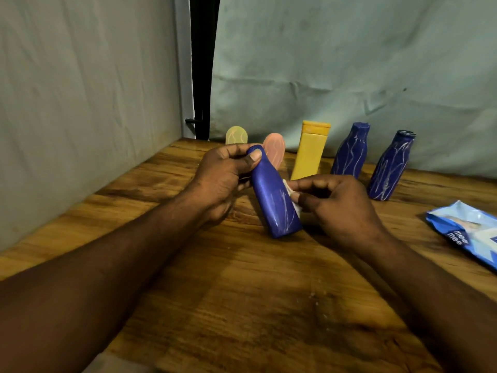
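Blue bottle (pixel 271 195) tilted in my left hand (pixel 223 170), gripped at its top.
My right hand (pixel 338 203) pinches a white wipe (pixel 291 195) against it; the far-right packet (pixel 468 232) reads "mee mee".

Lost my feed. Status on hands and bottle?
Left hand grips blue bottle at top. Right hand pinches white wipe against its side. Nothing in the way.
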